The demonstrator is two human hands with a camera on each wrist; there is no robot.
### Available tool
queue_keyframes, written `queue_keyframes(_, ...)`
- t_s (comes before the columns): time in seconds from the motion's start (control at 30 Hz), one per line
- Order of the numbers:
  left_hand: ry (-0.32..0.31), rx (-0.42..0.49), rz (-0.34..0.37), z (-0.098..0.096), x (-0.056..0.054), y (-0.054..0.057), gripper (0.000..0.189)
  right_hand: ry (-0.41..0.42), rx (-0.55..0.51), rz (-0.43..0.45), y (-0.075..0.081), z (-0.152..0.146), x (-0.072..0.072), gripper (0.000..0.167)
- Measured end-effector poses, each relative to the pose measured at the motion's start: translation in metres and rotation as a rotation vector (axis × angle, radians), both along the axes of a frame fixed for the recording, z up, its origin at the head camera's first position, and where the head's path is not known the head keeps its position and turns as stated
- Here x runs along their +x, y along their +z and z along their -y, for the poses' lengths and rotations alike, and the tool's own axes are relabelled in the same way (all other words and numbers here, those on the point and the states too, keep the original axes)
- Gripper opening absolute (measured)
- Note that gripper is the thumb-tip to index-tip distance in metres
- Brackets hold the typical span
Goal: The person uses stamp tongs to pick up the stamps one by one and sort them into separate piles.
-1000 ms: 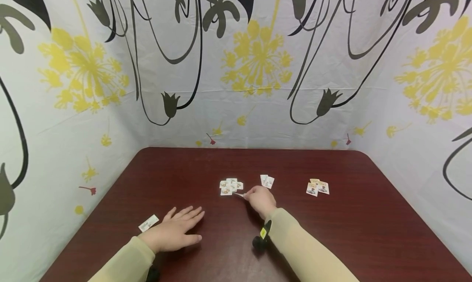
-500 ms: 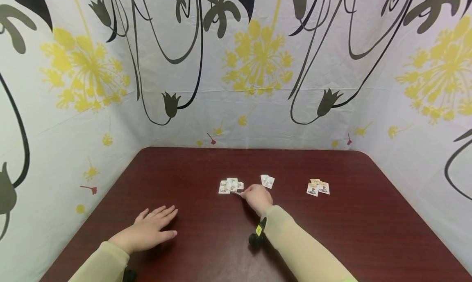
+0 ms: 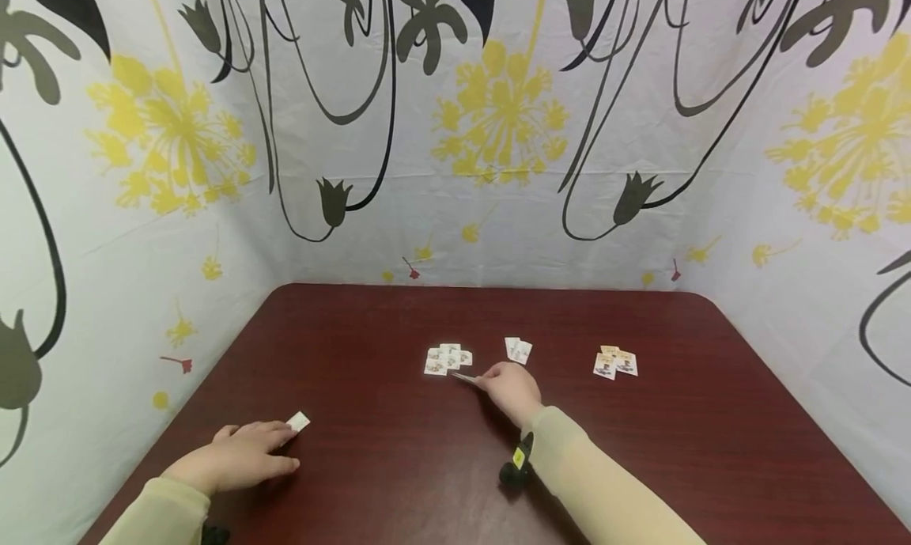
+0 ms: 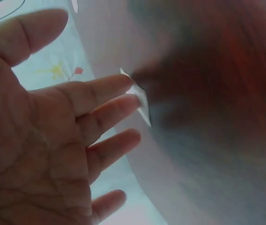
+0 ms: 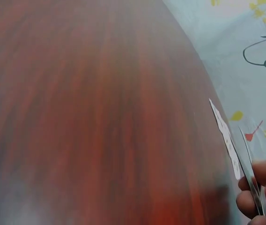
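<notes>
My right hand point(image 3: 511, 391) pinches a pair of metal tweezers point(image 5: 248, 174) between thumb and fingers. In the head view their tips point left, close by the near edge of a cluster of several small white picture cards point(image 3: 444, 361). The tweezer arms stand slightly apart in the right wrist view, overlapping the cards there. On the left side, my left hand point(image 3: 235, 458) reaches over the table with fingers outstretched, thumb apart. A small white card point(image 3: 298, 421) shows at its fingertips, partly hidden by them. The left wrist view has two fingertips right at this card point(image 4: 143, 101).
Two more cards point(image 3: 523, 351) lie just beyond my right hand. Farther right is a small group of orange-and-white cards point(image 3: 615, 363). The dark red table point(image 3: 662, 434) ends at a patterned white cloth point(image 3: 356, 244) behind and at both sides.
My left hand has moved left and back, uncovering part of the card it hid half a second ago. The tweezers have drawn slightly away from the cluster, whose nearest card sits closer in than a second ago.
</notes>
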State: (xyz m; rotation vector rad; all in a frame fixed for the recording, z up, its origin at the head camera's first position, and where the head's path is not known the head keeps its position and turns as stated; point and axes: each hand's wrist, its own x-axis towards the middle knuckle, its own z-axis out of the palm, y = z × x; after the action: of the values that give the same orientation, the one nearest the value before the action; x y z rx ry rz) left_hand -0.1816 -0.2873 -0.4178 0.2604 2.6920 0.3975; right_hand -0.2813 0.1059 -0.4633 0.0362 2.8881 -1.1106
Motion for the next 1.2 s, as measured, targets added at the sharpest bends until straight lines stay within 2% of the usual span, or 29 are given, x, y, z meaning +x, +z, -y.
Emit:
queue_keyframes(0.2, -0.001, 0.036, 0.021, -0.004, 0.0, -0.008, 0.071, 0.024, 0.001, -0.022, -0.002, -0.009, 0.007, 0.017)
queue_keyframes(0.3, -0.048, 0.056, 0.012, -0.015, -0.004, -0.01, 0.071, 0.031, 0.016, -0.018, -0.003, -0.011, 0.009, 0.017)
queue_keyframes(0.53, -0.155, 0.059, -0.02, -0.049, -0.013, -0.011, 0.071, 0.054, 0.063, -0.02, -0.003, -0.012, 0.013, 0.014)
queue_keyframes(0.93, -0.328, -0.005, -0.037, -0.117, -0.029, -0.008, 0.07, 0.1, 0.098, -0.024, -0.002, -0.021, 0.02, 0.012)
queue_keyframes(1.2, -0.42, -0.041, -0.058, -0.153, -0.036, -0.007, 0.07, 0.138, 0.068, -0.012, 0.003, -0.02, 0.028, 0.012)
